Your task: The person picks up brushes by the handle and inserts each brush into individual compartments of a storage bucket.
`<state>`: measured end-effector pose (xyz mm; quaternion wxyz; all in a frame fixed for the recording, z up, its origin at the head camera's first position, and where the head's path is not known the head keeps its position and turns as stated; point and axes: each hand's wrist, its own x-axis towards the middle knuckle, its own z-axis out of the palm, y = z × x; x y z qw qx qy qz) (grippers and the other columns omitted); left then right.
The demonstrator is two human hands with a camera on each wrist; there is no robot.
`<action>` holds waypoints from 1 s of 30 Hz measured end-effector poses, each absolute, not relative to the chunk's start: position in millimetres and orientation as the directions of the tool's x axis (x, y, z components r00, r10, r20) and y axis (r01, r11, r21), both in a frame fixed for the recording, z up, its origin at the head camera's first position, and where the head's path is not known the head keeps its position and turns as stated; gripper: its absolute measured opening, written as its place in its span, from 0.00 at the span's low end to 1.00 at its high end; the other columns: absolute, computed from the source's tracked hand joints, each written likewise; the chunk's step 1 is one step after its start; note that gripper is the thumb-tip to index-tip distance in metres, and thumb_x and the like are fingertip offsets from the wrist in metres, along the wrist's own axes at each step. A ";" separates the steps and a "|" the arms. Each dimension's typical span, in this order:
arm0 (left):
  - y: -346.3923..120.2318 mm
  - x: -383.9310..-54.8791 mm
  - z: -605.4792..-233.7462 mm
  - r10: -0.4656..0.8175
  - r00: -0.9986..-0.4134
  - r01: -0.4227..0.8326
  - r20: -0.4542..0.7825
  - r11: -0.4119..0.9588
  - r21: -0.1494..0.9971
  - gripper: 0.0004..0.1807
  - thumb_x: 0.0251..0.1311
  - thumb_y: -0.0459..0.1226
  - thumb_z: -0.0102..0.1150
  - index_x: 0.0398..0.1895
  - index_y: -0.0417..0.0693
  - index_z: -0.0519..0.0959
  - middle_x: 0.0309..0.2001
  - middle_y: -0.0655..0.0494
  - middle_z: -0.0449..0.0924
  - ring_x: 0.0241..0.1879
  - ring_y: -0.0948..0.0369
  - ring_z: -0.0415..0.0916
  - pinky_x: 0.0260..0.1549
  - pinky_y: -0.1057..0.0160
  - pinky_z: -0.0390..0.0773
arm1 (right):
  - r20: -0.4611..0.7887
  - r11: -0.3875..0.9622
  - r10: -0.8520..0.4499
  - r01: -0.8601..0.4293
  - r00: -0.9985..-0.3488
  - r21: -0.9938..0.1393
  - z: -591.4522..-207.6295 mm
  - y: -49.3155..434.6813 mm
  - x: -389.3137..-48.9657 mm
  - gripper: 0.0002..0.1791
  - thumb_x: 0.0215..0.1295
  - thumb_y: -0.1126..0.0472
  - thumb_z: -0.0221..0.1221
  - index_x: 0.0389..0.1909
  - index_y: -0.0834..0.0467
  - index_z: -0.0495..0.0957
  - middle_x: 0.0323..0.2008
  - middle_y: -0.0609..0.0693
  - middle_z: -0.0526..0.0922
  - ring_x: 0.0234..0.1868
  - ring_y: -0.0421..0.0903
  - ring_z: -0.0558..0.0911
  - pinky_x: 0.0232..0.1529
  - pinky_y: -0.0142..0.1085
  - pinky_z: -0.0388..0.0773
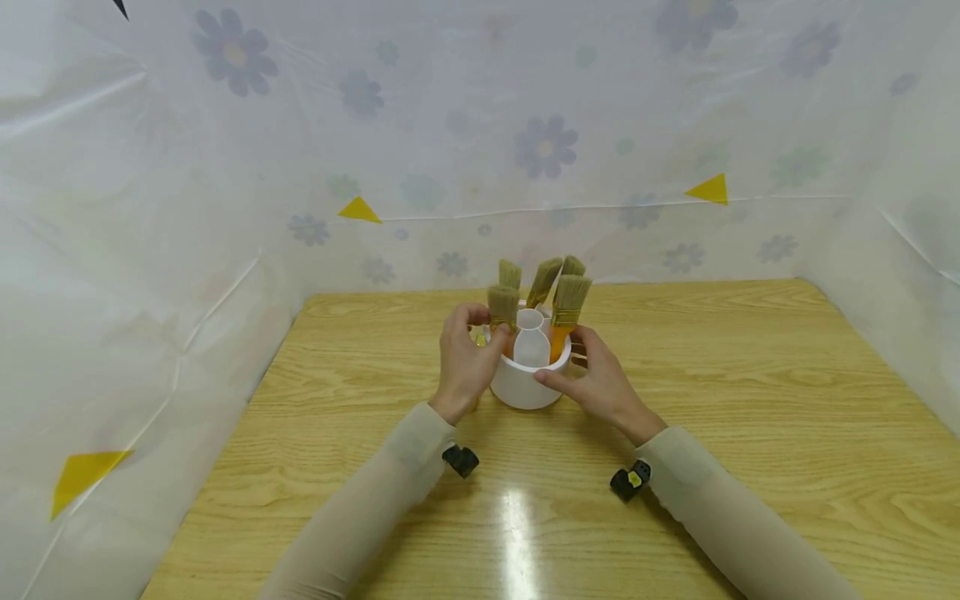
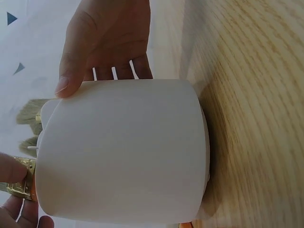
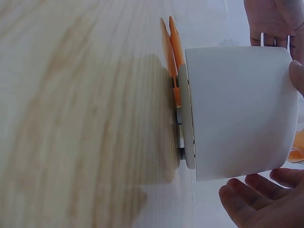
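Observation:
A white round brush holder (image 1: 525, 390) with inner compartments stands on the wooden table, several flat paintbrushes upright in it. My left hand (image 1: 467, 357) is at its left side, pinching the front-left paintbrush (image 1: 503, 298); the left wrist view shows thumb and fingers at the brass ferrule (image 2: 29, 176). My right hand (image 1: 606, 385) grips the holder's right side, thumb on the front rim, other fingers partly hidden behind. The front-right paintbrush (image 1: 573, 293) shows pale bristles and an orange handle. In the right wrist view, small feet (image 3: 181, 153) show under the holder's base.
Orange handle-like pieces (image 3: 175, 45) lie low beside the base, close to the table (image 1: 337, 417). Flower-patterned plastic sheeting (image 1: 465, 125) closes off the back and both sides, with yellow triangles (image 1: 360, 210) stuck on it. Dark wrist cameras (image 1: 461, 460) hang under both sleeves.

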<state>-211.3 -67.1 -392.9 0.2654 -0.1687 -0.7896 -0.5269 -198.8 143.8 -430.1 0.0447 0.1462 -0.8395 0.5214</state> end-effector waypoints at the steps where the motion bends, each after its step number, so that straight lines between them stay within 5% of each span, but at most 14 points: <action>1: -67.7 -211.4 -392.5 -0.017 -0.804 0.544 0.594 0.380 0.748 0.12 0.56 0.34 0.64 0.41 0.41 0.74 0.37 0.49 0.76 0.41 0.51 0.72 0.46 0.50 0.68 | 0.230 0.413 -0.198 -0.294 -0.953 -0.862 -430.1 143.7 -199.0 0.50 0.50 0.42 0.69 0.70 0.54 0.57 0.62 0.53 0.67 0.62 0.54 0.69 0.61 0.52 0.66; 16: -73.9 -211.2 -393.8 -0.027 -0.850 0.480 0.526 0.373 0.794 0.10 0.60 0.37 0.62 0.41 0.41 0.74 0.37 0.49 0.76 0.41 0.49 0.74 0.46 0.46 0.69 | 0.221 0.429 -0.214 -0.294 -0.952 -0.854 -396.9 133.8 -175.7 0.46 0.55 0.53 0.69 0.69 0.63 0.56 0.62 0.61 0.66 0.61 0.59 0.69 0.60 0.55 0.66; 30: -78.7 -212.3 -397.4 -0.036 -0.853 0.471 0.521 0.378 0.797 0.13 0.59 0.37 0.62 0.43 0.41 0.75 0.38 0.46 0.75 0.41 0.47 0.73 0.45 0.42 0.70 | 0.225 0.426 -0.204 -0.293 -0.953 -0.856 -416.5 139.5 -188.9 0.48 0.53 0.46 0.69 0.70 0.58 0.56 0.62 0.56 0.67 0.61 0.56 0.69 0.61 0.54 0.66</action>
